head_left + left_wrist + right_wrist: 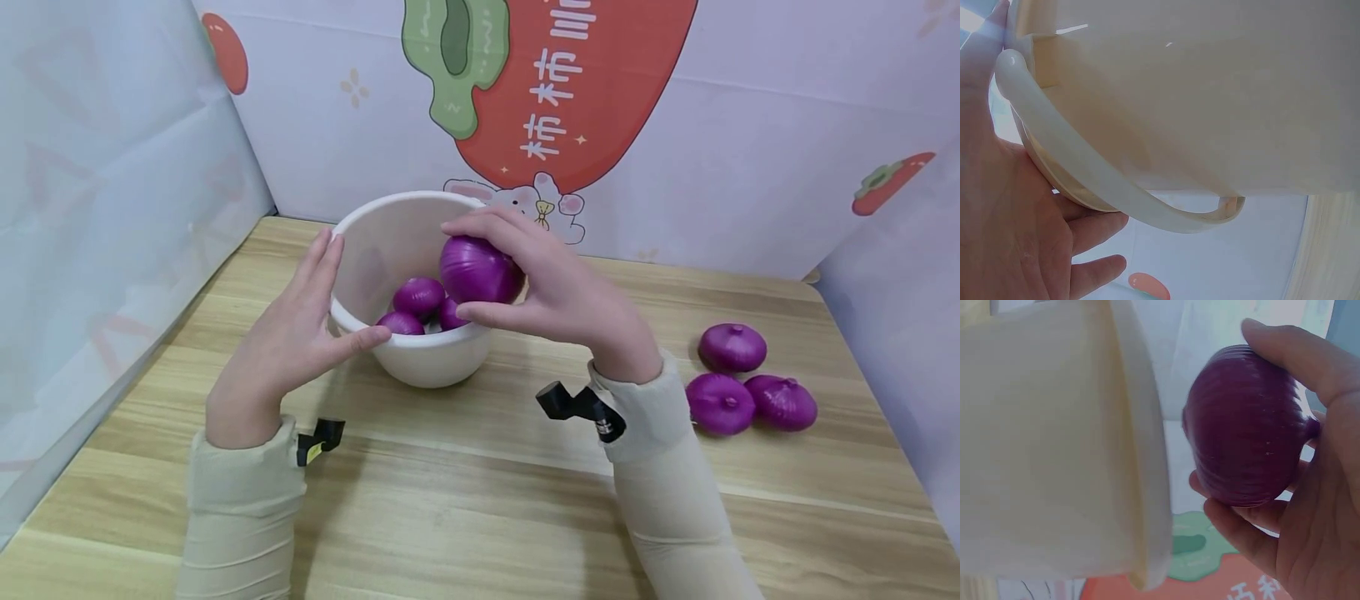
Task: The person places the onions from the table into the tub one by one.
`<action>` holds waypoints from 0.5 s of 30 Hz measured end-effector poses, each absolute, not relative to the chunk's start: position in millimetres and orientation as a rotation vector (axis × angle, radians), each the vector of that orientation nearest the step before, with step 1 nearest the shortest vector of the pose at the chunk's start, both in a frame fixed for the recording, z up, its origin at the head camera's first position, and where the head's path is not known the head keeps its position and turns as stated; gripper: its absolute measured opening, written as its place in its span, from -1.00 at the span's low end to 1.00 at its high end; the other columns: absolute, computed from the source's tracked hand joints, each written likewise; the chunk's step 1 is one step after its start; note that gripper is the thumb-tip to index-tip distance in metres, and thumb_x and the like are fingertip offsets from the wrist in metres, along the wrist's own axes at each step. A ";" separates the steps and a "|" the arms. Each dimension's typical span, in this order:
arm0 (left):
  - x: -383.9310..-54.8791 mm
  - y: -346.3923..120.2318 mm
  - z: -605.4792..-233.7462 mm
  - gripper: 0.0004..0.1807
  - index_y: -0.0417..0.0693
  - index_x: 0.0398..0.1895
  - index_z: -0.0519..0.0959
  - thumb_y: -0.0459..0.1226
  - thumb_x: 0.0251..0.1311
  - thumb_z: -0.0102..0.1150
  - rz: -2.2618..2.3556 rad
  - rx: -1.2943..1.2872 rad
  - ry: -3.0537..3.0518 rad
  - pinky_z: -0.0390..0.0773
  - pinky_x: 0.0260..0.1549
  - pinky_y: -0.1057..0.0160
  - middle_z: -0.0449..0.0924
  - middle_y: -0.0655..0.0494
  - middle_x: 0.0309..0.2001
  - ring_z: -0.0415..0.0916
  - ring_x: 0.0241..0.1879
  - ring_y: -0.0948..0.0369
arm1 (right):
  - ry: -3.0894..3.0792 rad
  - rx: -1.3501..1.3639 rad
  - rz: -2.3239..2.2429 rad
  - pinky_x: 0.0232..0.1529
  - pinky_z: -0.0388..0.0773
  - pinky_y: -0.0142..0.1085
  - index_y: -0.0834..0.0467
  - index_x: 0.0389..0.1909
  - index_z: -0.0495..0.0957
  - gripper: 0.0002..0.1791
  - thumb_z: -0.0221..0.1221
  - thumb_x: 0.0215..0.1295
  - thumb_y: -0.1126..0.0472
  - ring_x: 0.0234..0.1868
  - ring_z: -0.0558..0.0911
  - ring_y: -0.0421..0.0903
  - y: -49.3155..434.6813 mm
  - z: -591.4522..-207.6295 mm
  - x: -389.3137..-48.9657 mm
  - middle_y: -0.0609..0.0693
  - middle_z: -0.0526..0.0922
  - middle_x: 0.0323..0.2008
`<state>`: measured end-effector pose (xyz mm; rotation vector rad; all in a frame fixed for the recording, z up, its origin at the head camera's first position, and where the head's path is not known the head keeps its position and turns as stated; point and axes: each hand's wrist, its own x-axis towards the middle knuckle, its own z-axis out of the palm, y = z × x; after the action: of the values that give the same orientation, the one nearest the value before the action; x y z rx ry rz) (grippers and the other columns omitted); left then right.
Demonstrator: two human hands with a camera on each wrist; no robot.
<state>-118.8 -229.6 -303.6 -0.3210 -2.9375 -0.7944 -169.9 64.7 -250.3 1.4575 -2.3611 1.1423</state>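
Observation:
My right hand (573, 300) holds a purple onion (480, 271) above the right part of a white bucket (431, 367). In the right wrist view, thumb and fingers curl round the held onion (1247, 428), which is just clear of the bucket's rim (1147, 450). My left hand (288, 342) rests against the bucket's left side, fingers fairly straight along the rim and thumb at the front. The bucket's handle (1091, 156) hangs beside that hand in the left wrist view. Inside the bucket lie several purple onions (418, 296), partly hidden by the rim and the held onion.
On the wooden table (450, 500), to the right, three more purple onions sit in a cluster (732, 347). A printed wall cloth (735, 167) stands right behind the bucket, and another cloth wall (112, 208) borders the left side. Both wrists carry small black cameras (577, 404).

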 end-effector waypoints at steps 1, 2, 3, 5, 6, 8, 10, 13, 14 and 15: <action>-118.8 -229.9 -303.7 0.26 0.09 0.62 -0.32 0.30 0.09 0.24 -0.793 -0.321 -2.939 0.16 0.34 -0.42 -0.43 0.17 0.63 -0.15 0.59 -0.11 | -2.357 1.457 1.153 0.20 0.56 -0.22 0.02 0.31 0.44 -0.28 0.45 0.12 0.04 0.39 0.34 -0.20 61.1 -250.9 -172.1 -0.07 0.39 0.34; -118.8 -230.1 -303.8 0.26 0.09 0.62 -0.32 0.30 0.09 0.24 -0.794 -0.322 -2.939 0.16 0.34 -0.41 -0.43 0.17 0.63 -0.15 0.59 -0.11 | -2.355 1.455 1.160 0.21 0.56 -0.22 0.02 0.31 0.43 -0.28 0.45 0.12 0.04 0.42 0.30 -0.20 57.3 -251.6 -174.3 -0.06 0.38 0.35; -118.8 -230.4 -303.8 0.26 0.09 0.62 -0.32 0.30 0.09 0.24 -0.794 -0.322 -2.940 0.16 0.34 -0.41 -0.43 0.17 0.63 -0.15 0.59 -0.11 | -2.363 1.448 1.153 0.21 0.56 -0.23 0.01 0.31 0.43 -0.28 0.45 0.12 0.03 0.44 0.27 -0.20 53.8 -252.4 -176.3 -0.06 0.39 0.33; -118.6 -230.5 -303.7 0.26 0.09 0.62 -0.32 0.30 0.09 0.25 -0.791 -0.323 -2.937 0.16 0.34 -0.42 -0.42 0.16 0.63 -0.15 0.58 -0.11 | -2.395 1.437 1.142 0.18 0.57 -0.25 0.00 0.31 0.43 -0.29 0.44 0.13 0.01 0.41 0.30 -0.20 46.8 -254.5 -180.5 -0.06 0.42 0.28; -118.6 -230.2 -303.7 0.26 0.09 0.62 -0.32 0.29 0.09 0.25 -0.789 -0.326 -2.933 0.16 0.34 -0.41 -0.42 0.15 0.63 -0.15 0.59 -0.11 | -2.411 1.434 1.137 0.17 0.58 -0.25 0.01 0.30 0.43 -0.30 0.44 0.13 0.01 0.42 0.29 -0.19 43.3 -255.7 -182.6 -0.06 0.43 0.25; -118.6 -229.5 -303.7 0.26 0.05 0.62 -0.30 0.30 0.08 0.25 -0.761 -0.339 -2.919 0.13 0.37 -0.38 -0.38 0.11 0.63 -0.19 0.60 -0.08 | -2.456 1.415 1.103 0.15 0.59 -0.27 0.00 0.29 0.44 -0.31 0.43 0.14 -0.02 0.37 0.33 -0.18 37.4 -258.8 -186.6 -0.07 0.44 0.23; -118.3 -228.3 -303.3 0.25 -0.02 0.62 -0.24 0.32 0.08 0.23 -0.700 -0.364 -2.903 0.07 0.42 -0.35 -0.32 0.05 0.63 -0.24 0.61 -0.06 | -2.507 1.396 1.062 0.13 0.59 -0.29 -0.02 0.29 0.44 -0.32 0.42 0.15 -0.04 0.31 0.37 -0.18 33.0 -262.6 -189.9 -0.07 0.45 0.22; -116.6 -225.9 -301.4 0.22 -0.13 0.60 -0.14 0.34 0.11 0.18 -0.573 -0.404 -2.882 -0.01 0.45 -0.34 -0.23 -0.05 0.62 -0.30 0.61 -0.05 | -2.562 1.386 0.992 0.13 0.58 -0.30 -0.01 0.30 0.43 -0.31 0.41 0.15 -0.06 0.26 0.40 -0.17 28.2 -268.3 -194.0 -0.06 0.45 0.22; -115.5 -225.0 -300.5 0.21 -0.16 0.60 -0.11 0.35 0.12 0.16 -0.532 -0.418 -2.878 -0.02 0.45 -0.34 -0.20 -0.07 0.62 -0.31 0.61 -0.05 | -2.582 1.386 0.973 0.14 0.57 -0.29 0.00 0.30 0.43 -0.30 0.41 0.15 -0.06 0.24 0.42 -0.17 27.2 -269.9 -194.7 -0.06 0.45 0.22; -114.2 -224.1 -299.6 0.20 -0.18 0.59 -0.08 0.36 0.12 0.15 -0.493 -0.434 -2.873 -0.02 0.44 -0.36 -0.17 -0.09 0.61 -0.31 0.61 -0.06 | -2.599 1.388 0.952 0.17 0.56 -0.29 0.01 0.31 0.42 -0.30 0.41 0.16 -0.06 0.24 0.43 -0.17 26.4 -271.3 -195.1 -0.05 0.45 0.23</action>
<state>-114.2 -224.1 -299.6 -0.4343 -2.8732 -0.4933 -195.1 26.4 -271.3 1.3881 -2.5994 0.9518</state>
